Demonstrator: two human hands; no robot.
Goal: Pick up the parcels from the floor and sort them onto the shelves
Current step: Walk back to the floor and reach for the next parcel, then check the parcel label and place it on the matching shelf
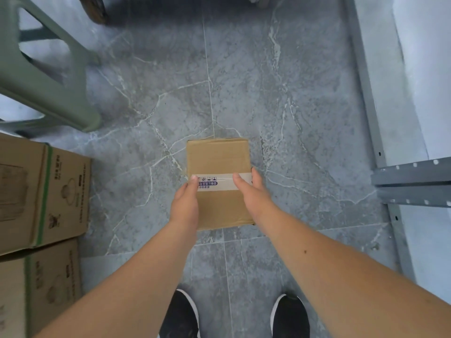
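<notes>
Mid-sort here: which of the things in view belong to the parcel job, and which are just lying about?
Part of the job:
- taped parcel, gripped at its sides by the left hand and right hand
- grey shelf frame, at the right

Just lying about:
- green stool
- stacked printed cartons, at the left (possibly stock; cannot tell)
- black shoes

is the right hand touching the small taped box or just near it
Touching. In the head view the right hand grips the small taped box: thumb on the tape strip, fingers round its right edge.
</notes>
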